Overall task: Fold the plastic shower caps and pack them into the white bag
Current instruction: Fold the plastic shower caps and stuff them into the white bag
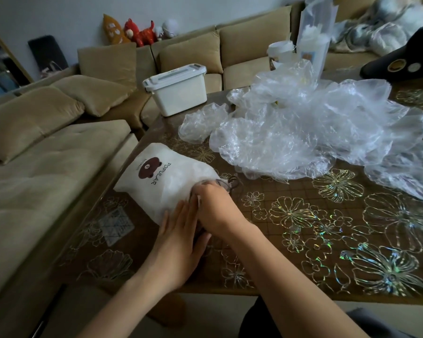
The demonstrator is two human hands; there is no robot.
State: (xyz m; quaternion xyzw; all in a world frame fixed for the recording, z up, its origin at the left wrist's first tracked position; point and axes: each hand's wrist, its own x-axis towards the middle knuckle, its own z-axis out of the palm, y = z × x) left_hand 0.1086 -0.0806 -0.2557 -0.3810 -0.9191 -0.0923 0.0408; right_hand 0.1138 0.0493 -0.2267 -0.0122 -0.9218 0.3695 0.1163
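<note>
Pressing flat left hand (181, 230), fisted right hand (215, 206) into white bag (166, 176).

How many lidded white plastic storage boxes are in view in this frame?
1. The lidded white plastic storage box stands at the far left corner of the brown flower-patterned table, beside the beige sofa. The heap of clear plastic shower caps could hide another.

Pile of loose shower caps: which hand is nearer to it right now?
Right. The right hand is at the white bag's mouth, on the side facing the pile of shower caps. The left hand lies flat against the bag's near end, farther back.
</note>
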